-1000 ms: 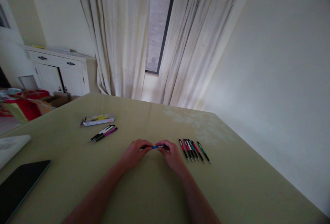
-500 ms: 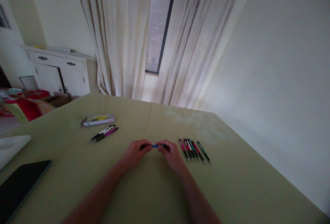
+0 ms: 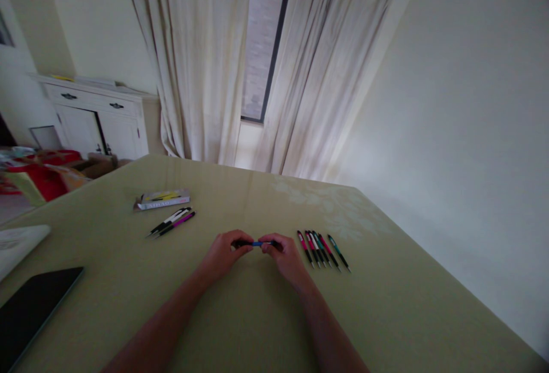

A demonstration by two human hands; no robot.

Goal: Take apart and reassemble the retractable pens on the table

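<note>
Head view, blue pen [image 3: 256,243]: between our two hands, over the middle of the table [image 3: 257,316], crosswise and roughly level. Can't tell if it touches the tabletop.
Left hand [image 3: 223,254]: thumb and fingers pinching the pen's dark left part.
Right hand [image 3: 285,256]: thumb and fingers pinching the right end, mostly hidden by our grip.
Two-end grip: probably keeps a slim barrel steady; one pinch alone would let it swing.
Right row [image 3: 321,249]: pink, teal and dark pens, nearly parallel, tips toward us, just beside our right hand. Spacing likely keeps each one distinct; one teal pen sits slightly apart.
Left group [image 3: 175,225]: black-and-white pens plus a purple one, bunched at a slant, presumably kept separate from the row.
Box [image 3: 164,203]: just beyond that group, yellow showing on top.
Dark tablet [image 3: 38,304]: near left edge, well apart from our hands, likely out of elbow range.
Pen vs fingers: short blue stretch bare between fingertips; ends run back into both pinches.
</note>
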